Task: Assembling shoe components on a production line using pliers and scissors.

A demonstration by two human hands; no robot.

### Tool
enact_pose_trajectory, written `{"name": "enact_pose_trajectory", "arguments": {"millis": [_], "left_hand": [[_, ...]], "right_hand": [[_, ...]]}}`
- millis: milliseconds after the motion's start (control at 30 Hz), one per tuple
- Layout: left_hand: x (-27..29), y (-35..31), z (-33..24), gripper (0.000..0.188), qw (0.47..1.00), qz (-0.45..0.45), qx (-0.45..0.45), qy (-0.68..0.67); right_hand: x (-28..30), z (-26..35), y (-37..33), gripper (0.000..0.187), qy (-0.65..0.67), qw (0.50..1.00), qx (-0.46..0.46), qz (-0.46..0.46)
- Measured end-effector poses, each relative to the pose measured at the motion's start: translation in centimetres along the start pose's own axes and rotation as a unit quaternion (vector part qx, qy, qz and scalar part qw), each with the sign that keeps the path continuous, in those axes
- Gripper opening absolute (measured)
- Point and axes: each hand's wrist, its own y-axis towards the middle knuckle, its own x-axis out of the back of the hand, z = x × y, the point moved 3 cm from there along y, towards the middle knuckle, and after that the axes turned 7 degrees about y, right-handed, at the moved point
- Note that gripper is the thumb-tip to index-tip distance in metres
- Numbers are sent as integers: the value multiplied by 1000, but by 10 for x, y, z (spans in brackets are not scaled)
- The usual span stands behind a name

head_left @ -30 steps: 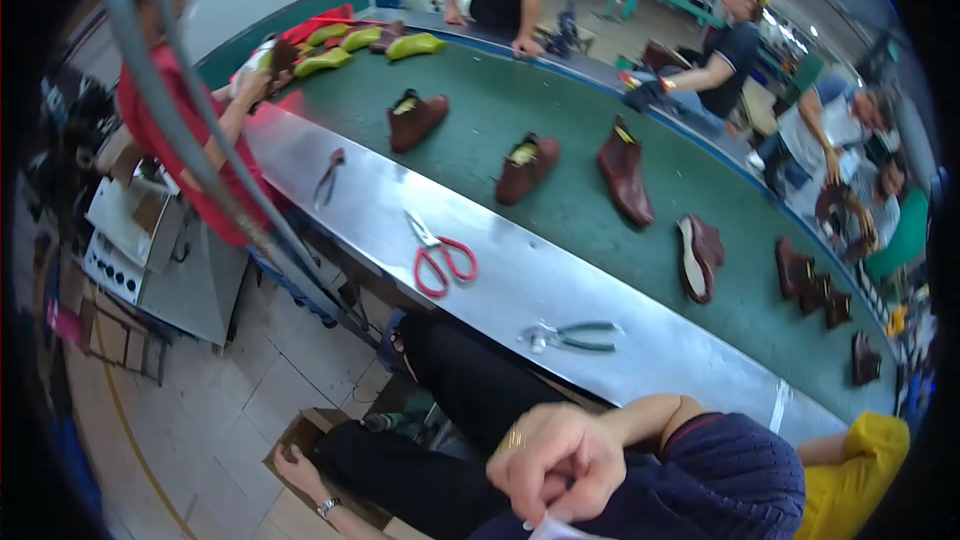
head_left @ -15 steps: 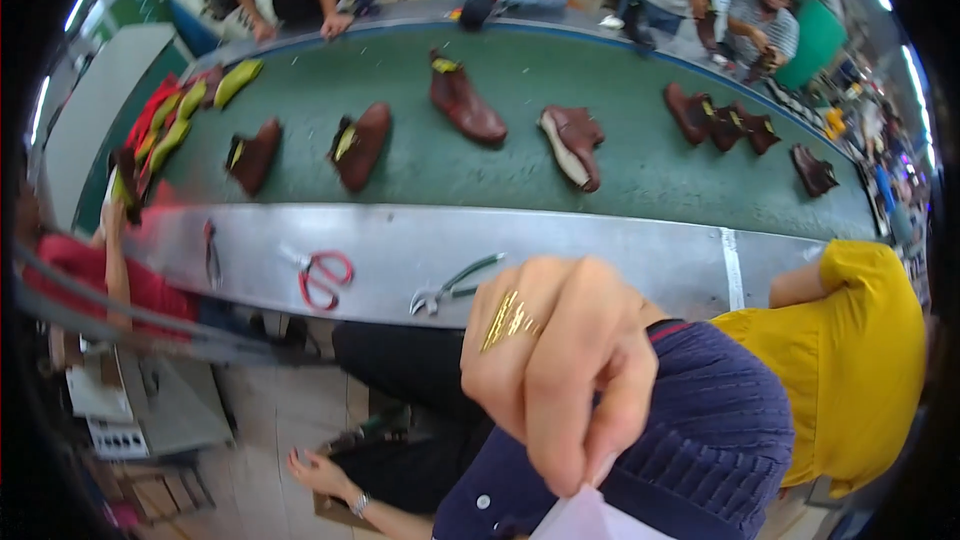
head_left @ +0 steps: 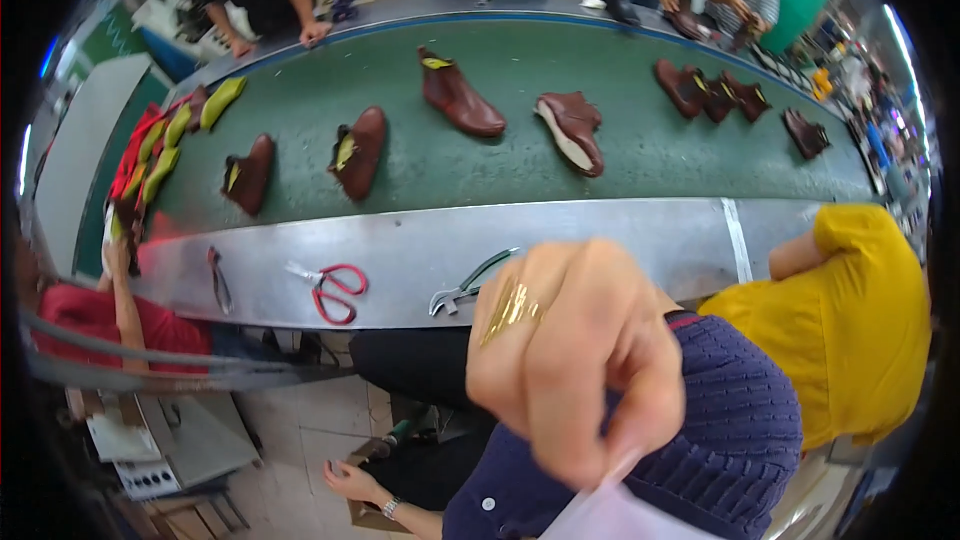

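My right hand [head_left: 575, 360], with a gold ring, is raised close in the middle of the view. Its fingers are closed, with thumb and forefinger pinching the corner of a pale thin sheet [head_left: 625, 515]; most of the sheet lies beyond the lower edge. Low on the left, my left hand [head_left: 355, 483], a metal watch at the wrist, is open with its fingers apart. It holds nothing visible and is over the edge of a brown box [head_left: 368, 512]. Red-handled scissors [head_left: 335, 292] and green-handled nippers [head_left: 472, 285] lie on the metal ledge beyond.
Brown ankle boots, among them one upright boot [head_left: 460, 98], stand along a green belt [head_left: 300, 80]. Lime-green shoe-shaped forms [head_left: 222, 103] lie at its left end. Dark pliers [head_left: 219, 280] rest on the metal ledge [head_left: 590, 225]. Co-workers sit across and on both sides.
The view has shifted slightly. My right hand still pinches the sheet; my left hand has moved a little right. Across the belt, a co-worker's dark-gloved hand has left the belt edge.
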Motion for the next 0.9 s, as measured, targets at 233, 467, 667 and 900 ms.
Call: {"name": "enact_pose_trajectory", "arguments": {"millis": [233, 467, 667, 900], "left_hand": [[19, -5, 5, 27, 998, 13, 6, 53], [41, -21, -12, 27, 999, 12, 30, 40], [80, -33, -42, 25, 995, -27, 101, 3], [206, -1, -104, 26, 987, -163, -9, 4]], "right_hand": [[-1, -54, -6, 14, 94, 990, -74, 71], [62, -95, -10, 13, -39, 986, -160, 37], [268, -253, -67, 55, -511, 768, -334, -192], [333, -287, -119, 57, -634, 641, -385, -197]]}}
